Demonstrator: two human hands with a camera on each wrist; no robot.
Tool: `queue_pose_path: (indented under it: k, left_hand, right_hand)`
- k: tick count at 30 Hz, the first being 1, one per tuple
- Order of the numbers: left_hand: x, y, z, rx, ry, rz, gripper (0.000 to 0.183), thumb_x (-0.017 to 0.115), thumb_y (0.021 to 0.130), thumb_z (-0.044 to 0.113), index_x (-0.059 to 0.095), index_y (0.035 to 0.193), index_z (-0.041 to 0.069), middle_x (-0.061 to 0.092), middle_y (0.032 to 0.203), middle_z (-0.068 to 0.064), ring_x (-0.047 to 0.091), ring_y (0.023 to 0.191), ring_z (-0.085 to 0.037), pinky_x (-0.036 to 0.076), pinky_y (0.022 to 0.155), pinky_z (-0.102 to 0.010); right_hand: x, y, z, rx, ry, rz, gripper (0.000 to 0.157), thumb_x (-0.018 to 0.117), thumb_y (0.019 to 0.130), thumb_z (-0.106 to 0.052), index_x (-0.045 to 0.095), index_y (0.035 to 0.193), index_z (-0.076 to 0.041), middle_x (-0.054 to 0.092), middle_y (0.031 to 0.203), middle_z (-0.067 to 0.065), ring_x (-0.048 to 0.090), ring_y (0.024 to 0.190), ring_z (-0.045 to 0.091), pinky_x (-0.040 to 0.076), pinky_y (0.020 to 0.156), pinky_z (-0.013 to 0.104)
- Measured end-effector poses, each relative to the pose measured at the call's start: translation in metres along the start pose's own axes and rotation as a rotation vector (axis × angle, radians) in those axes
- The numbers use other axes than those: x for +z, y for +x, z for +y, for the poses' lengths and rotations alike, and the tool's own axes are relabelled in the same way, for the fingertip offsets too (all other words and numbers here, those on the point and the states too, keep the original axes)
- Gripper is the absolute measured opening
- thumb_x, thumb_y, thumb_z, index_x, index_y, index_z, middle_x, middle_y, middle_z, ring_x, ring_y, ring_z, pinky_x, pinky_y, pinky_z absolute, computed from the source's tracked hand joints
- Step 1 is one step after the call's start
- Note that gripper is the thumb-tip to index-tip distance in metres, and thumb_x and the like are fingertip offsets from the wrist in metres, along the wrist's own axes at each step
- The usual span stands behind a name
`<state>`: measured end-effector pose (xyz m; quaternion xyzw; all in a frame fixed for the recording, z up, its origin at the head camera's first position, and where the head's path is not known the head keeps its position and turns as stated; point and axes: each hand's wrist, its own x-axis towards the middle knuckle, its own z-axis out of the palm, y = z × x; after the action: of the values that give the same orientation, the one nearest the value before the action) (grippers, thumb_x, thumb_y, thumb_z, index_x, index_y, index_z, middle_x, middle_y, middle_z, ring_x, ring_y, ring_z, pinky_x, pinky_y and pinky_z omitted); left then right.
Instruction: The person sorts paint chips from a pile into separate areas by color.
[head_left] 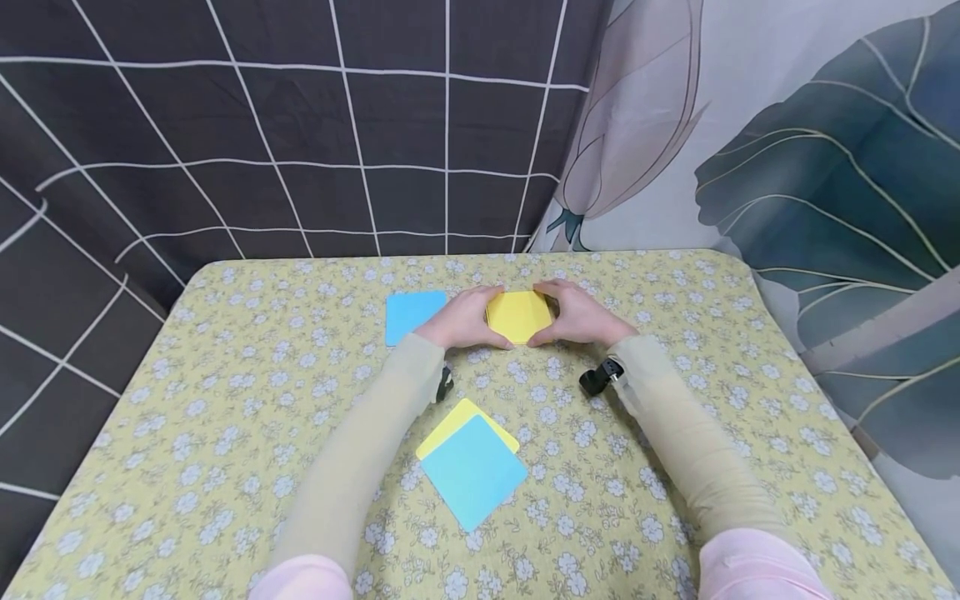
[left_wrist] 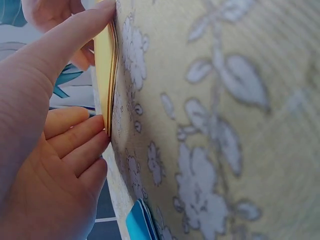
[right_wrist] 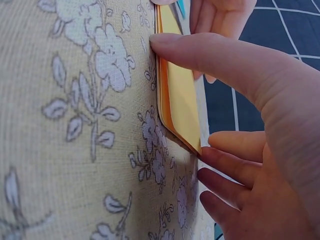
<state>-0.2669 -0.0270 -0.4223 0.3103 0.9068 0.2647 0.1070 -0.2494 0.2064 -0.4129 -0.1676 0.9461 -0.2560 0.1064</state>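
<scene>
A small stack of yellow cards lies on the flowered tablecloth near the far edge. My left hand grips its left side, thumb at the near edge and fingertips at the far one. On the opposite side my right hand holds the stack the same way, and both thumbs come close together at the near edge. Several thin layers show along the edge of the stack in the left wrist view. From the right wrist, the top card appears slightly lifted from the layers below.
Left of my left hand lies a stack of blue cards. Closer to me, a blue card partly covers a yellow card, both turned diagonally. A dark gridded curtain hangs behind the table.
</scene>
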Motion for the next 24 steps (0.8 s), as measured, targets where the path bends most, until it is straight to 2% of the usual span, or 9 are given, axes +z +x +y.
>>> queue_pose_path:
  k: [13,20,24]
  left_hand:
    - [-0.002,-0.004,0.005,-0.018,-0.012,-0.005,0.103,0.088,0.078,0.039,0.034,0.158,0.002,0.044,0.154,-0.014,0.045,0.136,-0.029,0.041,0.111,-0.041]
    - [0.001,-0.007,0.002,-0.008,-0.048,0.011,0.103,0.088,0.077,0.043,0.036,0.157,0.003,0.044,0.155,-0.013,0.044,0.138,-0.028,0.039,0.113,-0.041]
    - [0.001,-0.01,-0.002,-0.01,-0.069,0.034,0.105,0.089,0.076,0.047,0.037,0.157,0.005,0.041,0.158,-0.012,0.038,0.143,-0.028,0.034,0.117,-0.042]
  right_hand:
    - [0.001,0.001,0.002,-0.003,0.012,-0.006,0.105,0.094,0.07,-0.037,0.042,0.152,0.003,0.039,0.154,0.023,0.039,0.139,0.038,0.036,0.114,0.053]
    - [0.0,-0.003,-0.001,0.024,-0.002,0.006,0.109,0.092,0.07,-0.044,0.039,0.155,0.0,0.035,0.157,0.022,0.036,0.141,0.039,0.034,0.115,0.056]
    - [-0.003,-0.007,-0.003,0.011,-0.005,0.024,0.11,0.091,0.071,-0.045,0.038,0.155,0.001,0.034,0.157,0.023,0.036,0.141,0.04,0.033,0.115,0.056]
